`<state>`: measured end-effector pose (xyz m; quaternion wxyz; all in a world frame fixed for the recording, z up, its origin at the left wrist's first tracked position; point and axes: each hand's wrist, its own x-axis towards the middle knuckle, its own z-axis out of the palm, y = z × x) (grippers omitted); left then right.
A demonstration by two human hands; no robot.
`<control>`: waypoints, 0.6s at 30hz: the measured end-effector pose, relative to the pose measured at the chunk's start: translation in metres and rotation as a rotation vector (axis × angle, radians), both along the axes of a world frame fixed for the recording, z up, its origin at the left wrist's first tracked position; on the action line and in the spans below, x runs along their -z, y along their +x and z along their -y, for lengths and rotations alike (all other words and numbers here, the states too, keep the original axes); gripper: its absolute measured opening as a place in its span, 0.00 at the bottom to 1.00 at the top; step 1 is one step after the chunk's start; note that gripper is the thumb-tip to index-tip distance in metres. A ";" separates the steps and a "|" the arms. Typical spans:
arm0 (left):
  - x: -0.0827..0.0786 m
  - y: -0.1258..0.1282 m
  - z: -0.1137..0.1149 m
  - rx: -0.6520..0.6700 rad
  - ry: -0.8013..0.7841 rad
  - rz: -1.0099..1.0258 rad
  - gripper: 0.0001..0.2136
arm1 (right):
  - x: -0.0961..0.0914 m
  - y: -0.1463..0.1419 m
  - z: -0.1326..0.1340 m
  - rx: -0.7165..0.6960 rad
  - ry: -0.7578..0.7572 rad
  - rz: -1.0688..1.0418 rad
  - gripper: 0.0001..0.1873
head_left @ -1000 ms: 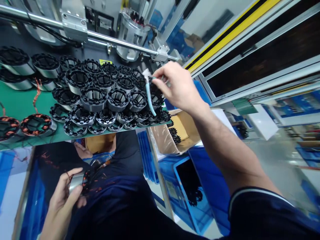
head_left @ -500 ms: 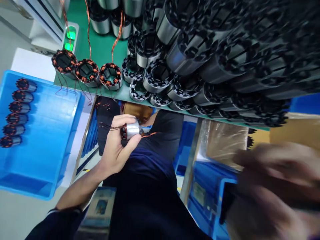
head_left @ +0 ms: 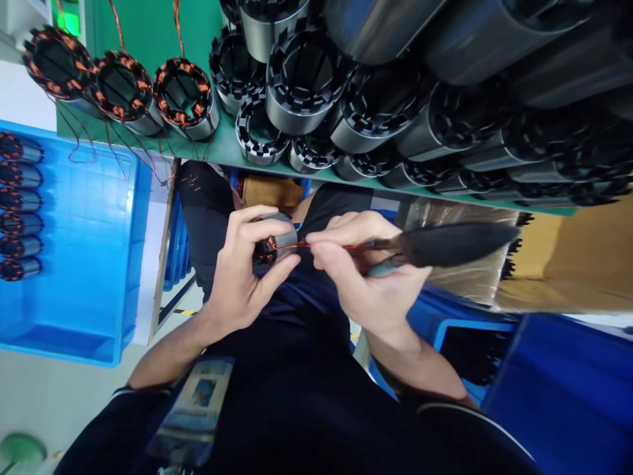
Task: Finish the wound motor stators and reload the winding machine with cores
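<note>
A motor stator [head_left: 284, 236], a silvery ring with copper windings at its near end, sits in my left hand [head_left: 247, 264], closed round it above my lap. From its windings a copper wire [head_left: 297, 245] runs right to my right hand [head_left: 366, 270], whose thumb and forefinger pinch it. A long dark thing [head_left: 455, 244], widening to a blurred blade-like end, sticks out rightward from the right hand; its kind is unclear. Three wound stators [head_left: 185, 99] stand at the left of the green bench [head_left: 227, 148], loose wires trailing from them.
Many unwound stator cores [head_left: 306, 86] crowd the bench, stacked toward the right. At left, a blue tray [head_left: 84, 251] holds a column of wound stators [head_left: 20, 224]. Lower right are a blue bin [head_left: 564, 382] and a cardboard box [head_left: 583, 257]. An ID badge [head_left: 198, 402] hangs at my chest.
My right hand has come in from the far right and now pinches the stator's copper wire. The left hand has turned the stator a little. The view has shifted nearer the bench.
</note>
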<state>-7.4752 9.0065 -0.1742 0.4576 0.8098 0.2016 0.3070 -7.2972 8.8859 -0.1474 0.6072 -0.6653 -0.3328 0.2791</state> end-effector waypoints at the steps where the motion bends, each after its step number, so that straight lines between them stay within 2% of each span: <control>1: 0.002 -0.001 0.003 0.021 -0.110 0.046 0.18 | 0.003 0.002 0.000 0.003 -0.013 -0.040 0.18; 5: 0.013 -0.004 0.016 0.123 -0.488 0.185 0.18 | 0.013 0.007 -0.008 -0.125 0.042 -0.306 0.21; 9: 0.024 -0.002 0.022 0.148 -0.670 0.343 0.08 | 0.011 0.006 -0.021 -0.213 0.065 -0.414 0.29; 12: 0.029 0.003 0.020 0.051 -0.704 0.387 0.08 | 0.007 0.008 -0.014 -0.196 -0.028 -0.338 0.26; 15: 0.034 0.008 0.014 -0.068 -0.644 0.383 0.08 | 0.003 0.014 0.011 -0.173 -0.091 -0.172 0.20; 18: 0.039 0.011 0.008 -0.135 -0.534 0.410 0.09 | 0.000 0.022 0.036 -0.290 -0.129 0.063 0.17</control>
